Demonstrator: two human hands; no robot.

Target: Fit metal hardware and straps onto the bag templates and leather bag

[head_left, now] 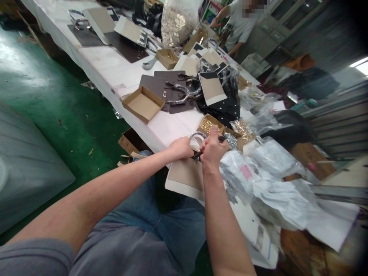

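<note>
A beige bag panel (184,177) lies at the near table edge, partly under my forearms. A plastic-wrapped bag handle (196,135) curves up just beyond its top edge. My left hand (183,148) is closed at the panel's top edge, on a dark strap piece by the handle's base. My right hand (212,148) is wrapped round a dark tool (222,138), thumb on top; only the tool's end shows, so its kind is unclear. Just past my hands stand small boxes of gold hardware (207,125) and silver hardware (230,141).
An empty cardboard tray (143,104), brown bag panels (161,82) with wrapped handles and a tape dispenser (149,63) lie further along the white table (100,63). Plastic-wrapped white bundles (264,184) crowd the right. A co-worker (237,25) stands across the table.
</note>
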